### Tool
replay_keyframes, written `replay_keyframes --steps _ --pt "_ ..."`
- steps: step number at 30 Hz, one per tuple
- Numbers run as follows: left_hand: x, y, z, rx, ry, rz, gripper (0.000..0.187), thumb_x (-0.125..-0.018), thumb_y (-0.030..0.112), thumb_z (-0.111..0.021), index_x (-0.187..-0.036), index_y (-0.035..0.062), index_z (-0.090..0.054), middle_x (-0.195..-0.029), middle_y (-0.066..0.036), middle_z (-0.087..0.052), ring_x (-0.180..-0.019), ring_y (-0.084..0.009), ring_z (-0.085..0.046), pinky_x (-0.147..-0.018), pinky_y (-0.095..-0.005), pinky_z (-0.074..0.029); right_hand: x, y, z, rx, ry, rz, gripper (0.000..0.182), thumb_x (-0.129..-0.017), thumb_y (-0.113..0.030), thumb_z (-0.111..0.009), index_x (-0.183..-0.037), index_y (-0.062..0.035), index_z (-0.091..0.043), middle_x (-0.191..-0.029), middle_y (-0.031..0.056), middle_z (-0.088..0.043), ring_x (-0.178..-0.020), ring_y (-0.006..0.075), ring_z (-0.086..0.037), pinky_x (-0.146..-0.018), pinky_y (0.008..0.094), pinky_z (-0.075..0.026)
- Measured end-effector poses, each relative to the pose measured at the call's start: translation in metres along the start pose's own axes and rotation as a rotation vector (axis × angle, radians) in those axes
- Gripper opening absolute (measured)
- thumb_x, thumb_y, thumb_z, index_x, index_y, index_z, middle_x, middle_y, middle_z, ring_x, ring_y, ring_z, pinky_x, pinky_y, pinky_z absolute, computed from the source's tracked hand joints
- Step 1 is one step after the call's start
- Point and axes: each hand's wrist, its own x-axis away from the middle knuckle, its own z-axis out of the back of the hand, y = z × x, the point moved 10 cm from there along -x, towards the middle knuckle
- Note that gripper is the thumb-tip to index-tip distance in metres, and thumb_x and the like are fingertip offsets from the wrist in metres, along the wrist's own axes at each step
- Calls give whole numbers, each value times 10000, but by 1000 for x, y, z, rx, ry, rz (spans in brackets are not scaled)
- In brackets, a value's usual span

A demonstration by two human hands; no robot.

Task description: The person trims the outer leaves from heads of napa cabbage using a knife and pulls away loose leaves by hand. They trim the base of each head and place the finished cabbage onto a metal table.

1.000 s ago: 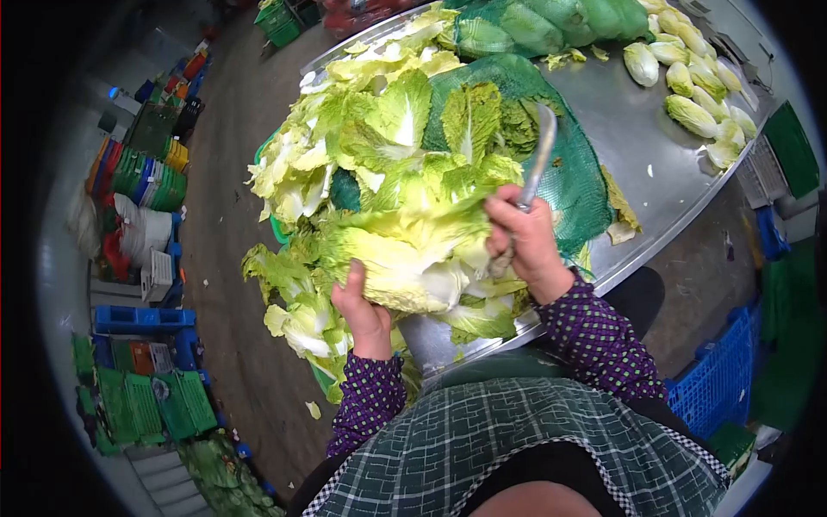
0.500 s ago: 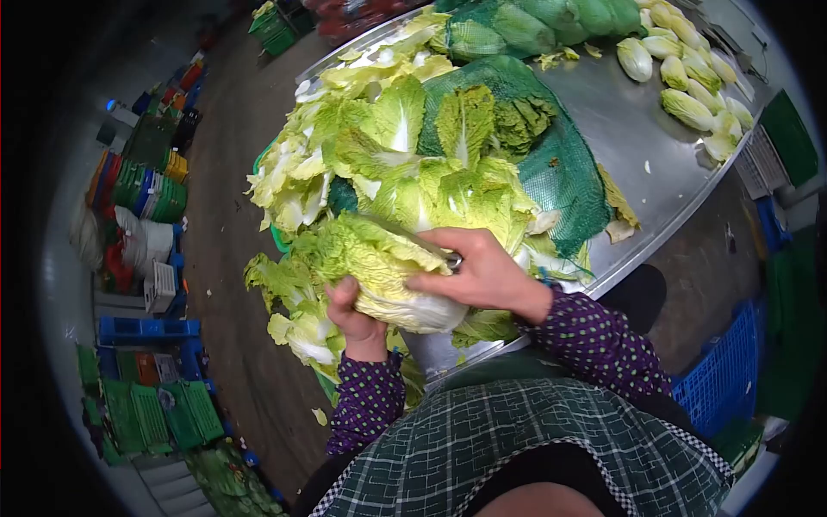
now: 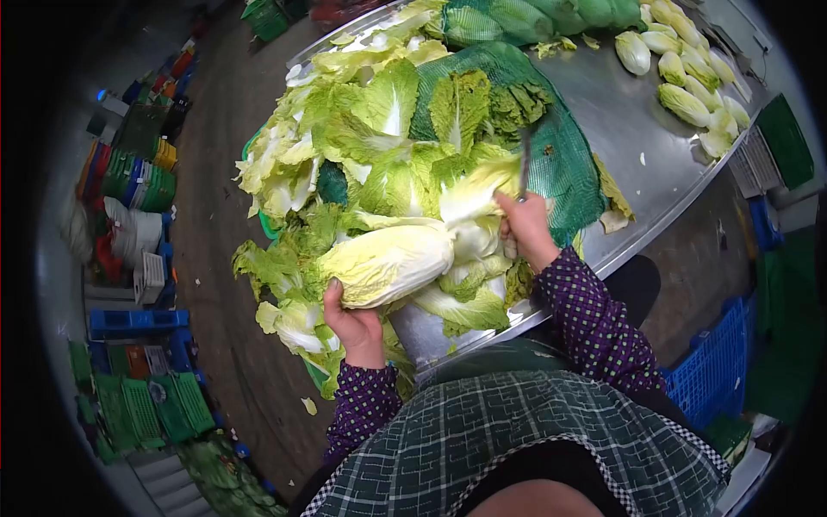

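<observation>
A pale napa cabbage [image 3: 388,263] lies on its side across my left hand [image 3: 355,323], whose fingers are wrapped under its left end with the thumb up its near side. My right hand [image 3: 527,226] is closed around a knife [image 3: 525,159], blade pointing up and away from me. A loose cabbage leaf [image 3: 479,191] with a white base hangs at the right hand's fingers, close to the cabbage's right end. Under and behind both hands spreads a heap of cut outer leaves [image 3: 405,185], green and yellow. Part of the knife handle is hidden in my fist.
A green mesh sack [image 3: 564,172] lies on the metal table [image 3: 620,121] behind the leaves. Trimmed cabbages [image 3: 685,103] are grouped at the far right, and bagged cabbages [image 3: 525,21] lie at the back. Blue crates [image 3: 711,366] stand low at the right; stacked crates [image 3: 142,185] line the left.
The right hand has moved right, away from the cabbage, with the knife and a leaf. The cabbage now shows a paler, smoother side, its ruffled green outer leaf gone. The left hand still holds it.
</observation>
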Motion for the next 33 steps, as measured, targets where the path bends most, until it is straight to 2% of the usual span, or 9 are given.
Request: replay_keyframes --steps 5,8,10,12,15,18,21,24,33 --pt "-12 -46 73 -96 232 153 452 -851 181 -593 -1219 -45 -460 -1205 -170 -550 -1096 -275 -553 -965 -384 -447 -6 28 5 370 -9 160 331 -815 -203 -671 -929 94 -581 -577 100 -571 -486 193 -555 -479 346 -452" --pt "5 -19 80 -553 240 21 518 -838 158 -629 -1260 -47 -410 -1251 -160 -507 -1095 -281 -540 -955 -356 -438 55 -67 3 480 174 762 314 -847 -209 -619 -1063 14 -569 -755 152 -632 -655 268 -631 -586 362 -485" --pt "23 7 70 -937 276 -129 640 -791 199 -692 -1294 -33 -372 -1318 -171 -436 -1144 -294 -495 -958 -368 -419 100 -43 -30 487 -239 572 268 -859 -132 -593 -1094 -4 -575 -858 135 -641 -758 251 -626 -670 330 -490" --pt "45 -7 -13 -1801 -423 -647 792 -681 258 -769 -1313 -4 -372 -1359 -201 -376 -1194 -310 -449 -946 -371 -413 146 -10 -74 465 -626 550 254 -874 -137 -566 -1086 3 -574 -856 166 -641 -789 300 -632 -700 365 -495" --pt "47 -49 -41 -2268 -660 -702 898 -552 285 -815 -1297 9 -396 -1270 -210 -444 -1158 -326 -457 -921 -377 -414 103 49 -83 477 -489 476 247 -885 -142 -546 -1091 -10 -577 -878 184 -641 -813 331 -632 -703 385 -495" --pt "-2 -46 -6 -2102 -442 -368 925 -494 289 -825 -1272 -18 -428 -1196 -201 -512 -1117 -348 -483 -909 -387 -423 41 37 -70 520 -273 493 223 -883 -207 -550 -1028 -39 -575 -837 160 -631 -742 345 -615 -642 432 -483" --pt "-17 -47 3 -2025 -470 -347 829 -503 292 -802 -1207 10 -468 -1083 -152 -534 -1034 -328 -501 -867 -405 -445 67 1 -75 755 -326 674 221 -878 -182 -564 -1037 -29 -571 -838 178 -619 -731 337 -616 -613 410 -486" --pt "-27 -51 13 -1940 -477 -227 827 -505 297 -804 -1205 8 -473 -1079 -154 -546 -1034 -332 -511 -868 -410 -450 104 21 -84 893 -515 668 214 -876 -189 -561 -1028 -38 -561 -811 156 -604 -660 323 -607 -572 412 -479" --pt "-45 -54 29 -1762 -493 -28 841 -487 277 -815 -1209 7 -480 -1106 -164 -560 -1065 -323 -523 -891 -407 -445 90 45 -96 1086 -539 665 111 -869 -152 -507 -892 -49 -474 -699 143 -551 -554 342 -582 -505 454 -455"
